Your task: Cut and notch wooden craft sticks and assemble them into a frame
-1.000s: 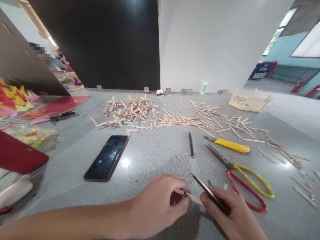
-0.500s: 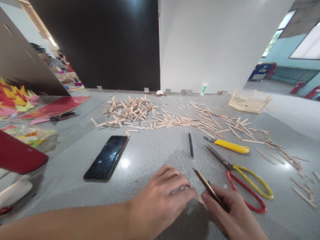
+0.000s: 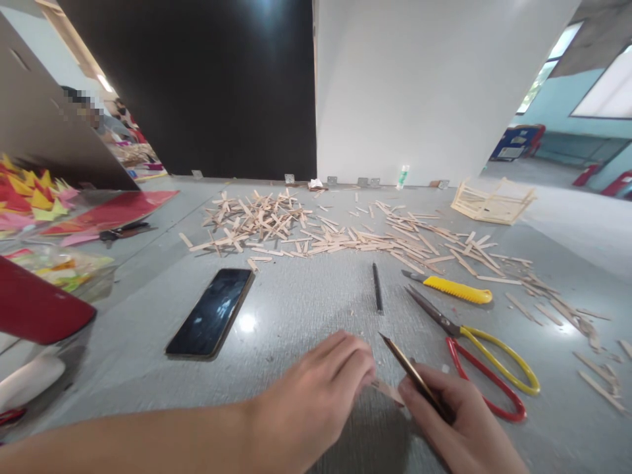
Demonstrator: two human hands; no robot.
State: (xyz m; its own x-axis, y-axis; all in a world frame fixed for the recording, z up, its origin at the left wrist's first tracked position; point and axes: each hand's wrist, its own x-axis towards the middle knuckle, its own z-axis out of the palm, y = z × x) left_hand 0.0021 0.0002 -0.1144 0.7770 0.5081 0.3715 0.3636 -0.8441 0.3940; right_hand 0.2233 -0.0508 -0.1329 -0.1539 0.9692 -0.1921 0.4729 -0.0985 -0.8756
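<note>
The wooden stick (image 3: 389, 392) spans the gap between your two hands, just above the gray tabletop (image 3: 296, 296). Its long axis slants: one end is at your left fingertips, and from there it runs toward you and to the right, ending at your right thumb. The slim gold pointed tool (image 3: 413, 372) aims its dark tip away from you and leftward, its length passing beyond the stick's right end without visibly meeting it.

Your left hand (image 3: 318, 392) comes in low from the left, back upward, fingers bent and bunched at the stick's left end. The thumb is hidden, so I cannot tell whether you pinch the stick there. Your right hand (image 3: 454, 415) is closed around the tool, which rests between thumb and fingers; the stick's right end meets that thumb, though how firmly it is held is unclear. The scissors (image 3: 455, 327) lie just beyond your right hand, with the yellow utility knife (image 3: 457, 288) beside their blades.

Half a second ago your left fingers were stretched over the stick and covered most of it; now they are curled in, and more of its length shows. Your right hand and the tool have hardly shifted since then.
</note>
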